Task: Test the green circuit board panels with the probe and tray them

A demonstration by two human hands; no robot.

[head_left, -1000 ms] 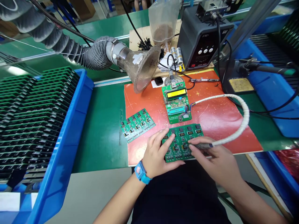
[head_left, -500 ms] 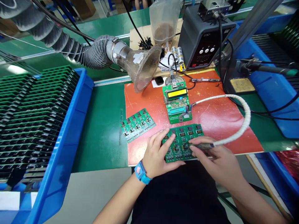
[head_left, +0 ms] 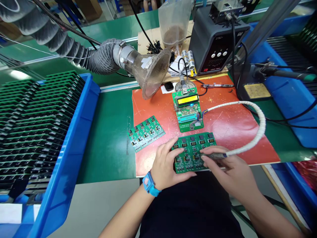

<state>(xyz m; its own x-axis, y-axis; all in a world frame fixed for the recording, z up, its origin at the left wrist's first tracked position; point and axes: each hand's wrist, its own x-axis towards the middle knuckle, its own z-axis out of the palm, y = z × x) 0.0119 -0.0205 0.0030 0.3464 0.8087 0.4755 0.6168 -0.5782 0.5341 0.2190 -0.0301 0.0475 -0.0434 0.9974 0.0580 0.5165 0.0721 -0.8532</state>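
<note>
A green circuit board [head_left: 190, 155] with a row of small two-digit displays lies on the orange mat in front of me. My left hand [head_left: 168, 162], wearing a blue watch, grips its left end, fingers over the top face and thumb along the near edge. In my right hand [head_left: 229, 168] is a dark-handled probe [head_left: 214, 155] on a white wrapped cable [head_left: 260, 129]. Its tip reaches the board right of the middle; my fingertips hide the exact contact. The cable runs to a green programmer board [head_left: 188, 110] with a lit yellow screen and a teal socket.
A second circuit board [head_left: 146, 132] lies to the left on the mat [head_left: 158, 105]. A blue bin [head_left: 71, 165] of stacked boards stands far left. The fume extractor funnel [head_left: 155, 72] hangs over the mat's back. A soldering station [head_left: 218, 43] and another blue bin [head_left: 292, 99] are on the right.
My left index finger has slid slightly toward me on the board, uncovering more of a display. The right hand and probe hold nearly the same position.
</note>
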